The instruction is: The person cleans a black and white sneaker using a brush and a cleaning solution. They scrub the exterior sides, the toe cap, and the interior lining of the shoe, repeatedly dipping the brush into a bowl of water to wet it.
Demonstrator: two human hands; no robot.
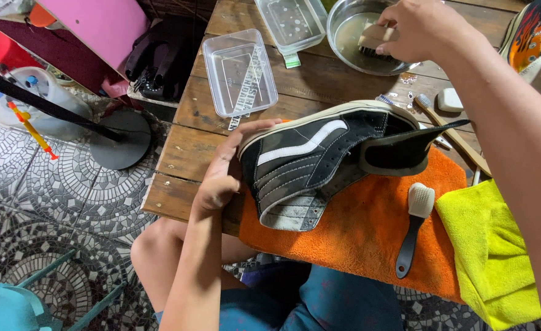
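My left hand (224, 171) grips the toe end of a black high-top sneaker (319, 159) with a white side stripe, lying on its side on an orange cloth (368, 239). Its tongue is folded out to the right. My right hand (421, 27) reaches to the back of the wooden table (184, 141) and holds a wooden scrub brush (375, 41) in a metal bowl (347, 30) of water. A small black-handled brush (414, 227) with white bristles lies on the orange cloth beside the shoe.
A yellow cloth (491, 251) lies at the right. Two clear plastic containers (238, 72) (292, 21) sit at the back. A wooden-handled brush (451, 132) and a white eraser block (449, 100) lie behind the shoe. A black stand base (120, 138) is on the tiled floor.
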